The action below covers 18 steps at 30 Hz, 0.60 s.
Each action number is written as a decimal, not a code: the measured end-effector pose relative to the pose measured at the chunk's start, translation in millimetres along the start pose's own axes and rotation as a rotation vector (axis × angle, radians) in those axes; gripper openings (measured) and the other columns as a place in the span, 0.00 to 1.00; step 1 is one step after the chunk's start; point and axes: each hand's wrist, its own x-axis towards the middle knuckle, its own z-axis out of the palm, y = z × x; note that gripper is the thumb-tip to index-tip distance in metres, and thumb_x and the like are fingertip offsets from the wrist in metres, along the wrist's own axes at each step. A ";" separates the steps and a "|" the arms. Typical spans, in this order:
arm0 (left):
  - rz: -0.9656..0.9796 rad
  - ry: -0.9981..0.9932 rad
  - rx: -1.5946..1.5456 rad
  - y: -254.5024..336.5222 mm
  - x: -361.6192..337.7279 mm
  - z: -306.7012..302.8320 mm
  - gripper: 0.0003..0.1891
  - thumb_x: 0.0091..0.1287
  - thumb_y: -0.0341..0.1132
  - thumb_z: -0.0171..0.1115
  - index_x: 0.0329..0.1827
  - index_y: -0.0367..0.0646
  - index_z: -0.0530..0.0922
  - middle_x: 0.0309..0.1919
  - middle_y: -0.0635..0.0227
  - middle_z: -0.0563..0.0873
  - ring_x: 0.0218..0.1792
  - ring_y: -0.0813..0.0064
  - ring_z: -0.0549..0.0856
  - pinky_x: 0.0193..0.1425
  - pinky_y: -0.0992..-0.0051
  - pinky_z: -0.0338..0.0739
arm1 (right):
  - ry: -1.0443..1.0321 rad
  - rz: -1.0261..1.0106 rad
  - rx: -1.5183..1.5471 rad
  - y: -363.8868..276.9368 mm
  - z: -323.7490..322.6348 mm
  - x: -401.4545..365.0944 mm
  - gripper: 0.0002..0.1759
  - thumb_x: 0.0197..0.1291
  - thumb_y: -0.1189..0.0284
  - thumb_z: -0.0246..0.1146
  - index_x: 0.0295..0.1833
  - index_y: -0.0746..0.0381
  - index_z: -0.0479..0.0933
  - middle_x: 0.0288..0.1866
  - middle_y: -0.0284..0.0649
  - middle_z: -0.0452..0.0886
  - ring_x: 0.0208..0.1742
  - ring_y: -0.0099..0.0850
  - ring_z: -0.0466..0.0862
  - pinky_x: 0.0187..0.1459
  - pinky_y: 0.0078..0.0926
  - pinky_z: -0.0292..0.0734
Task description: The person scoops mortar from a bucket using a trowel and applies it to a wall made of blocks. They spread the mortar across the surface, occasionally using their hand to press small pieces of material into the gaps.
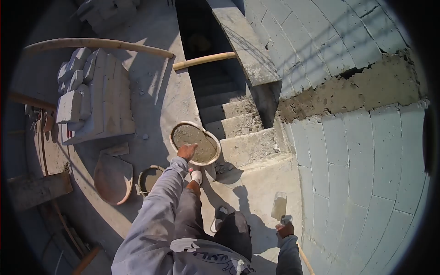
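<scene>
Mortar pan [198,140] in left hand [187,151]

Right hand [285,229] hides trowel [278,207] handle — stairwell [201,50] dark.

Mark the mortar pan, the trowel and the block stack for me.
mortar pan [218,147]: head view, right rim.
trowel [278,207]: head view, middle of the blade.
block stack [107,91]: head view, top of the pile.
</scene>
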 end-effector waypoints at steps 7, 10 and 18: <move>-0.505 0.143 -0.624 -26.2 138.9 4.0 0.33 0.60 0.54 0.61 0.48 0.25 0.78 0.46 0.50 0.83 0.41 0.59 0.84 0.47 0.70 0.77 | -0.577 0.029 0.000 -221.9 -52.6 98.3 0.21 0.47 0.61 0.66 0.44 0.62 0.74 0.40 0.54 0.81 0.43 0.53 0.81 0.45 0.45 0.77; -0.503 0.230 -0.901 2.6 149.3 -22.2 0.24 0.64 0.53 0.58 0.37 0.35 0.78 0.30 0.63 0.79 0.29 0.70 0.80 0.37 0.73 0.77 | -0.681 0.074 -0.046 -263.3 -54.0 148.9 0.22 0.47 0.60 0.64 0.45 0.62 0.73 0.39 0.56 0.81 0.43 0.55 0.80 0.46 0.48 0.75; -0.495 0.278 -0.972 -20.1 207.6 -42.9 0.19 0.69 0.47 0.55 0.35 0.36 0.77 0.25 0.65 0.79 0.25 0.71 0.80 0.37 0.70 0.81 | -0.609 -0.227 -0.348 -326.4 -18.0 327.0 0.32 0.45 0.66 0.63 0.58 0.70 0.70 0.42 0.53 0.81 0.45 0.45 0.82 0.47 0.38 0.77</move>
